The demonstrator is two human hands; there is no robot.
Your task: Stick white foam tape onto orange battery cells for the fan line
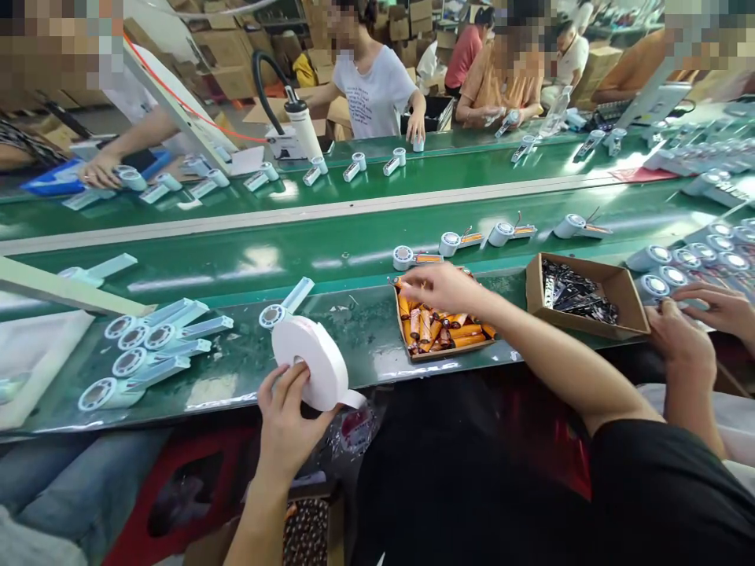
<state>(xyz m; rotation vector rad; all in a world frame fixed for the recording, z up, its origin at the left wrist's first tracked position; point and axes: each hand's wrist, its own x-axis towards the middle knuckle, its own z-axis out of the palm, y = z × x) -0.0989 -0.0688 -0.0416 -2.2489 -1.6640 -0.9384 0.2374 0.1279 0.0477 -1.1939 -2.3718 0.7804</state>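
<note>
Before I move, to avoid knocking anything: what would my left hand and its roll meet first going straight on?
Probably the pale blue part just beyond the white roll your left hand holds, though depth is unclear.

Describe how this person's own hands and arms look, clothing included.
The left hand and right hand are ungloved, with no ring or watch visible. A plain black short fabric sleeve covers the right upper arm; the left forearm is bare, its sleeve out of view.

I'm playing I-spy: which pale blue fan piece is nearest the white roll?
The fan piece alone right behind the white roll; every other is farther off.
</note>
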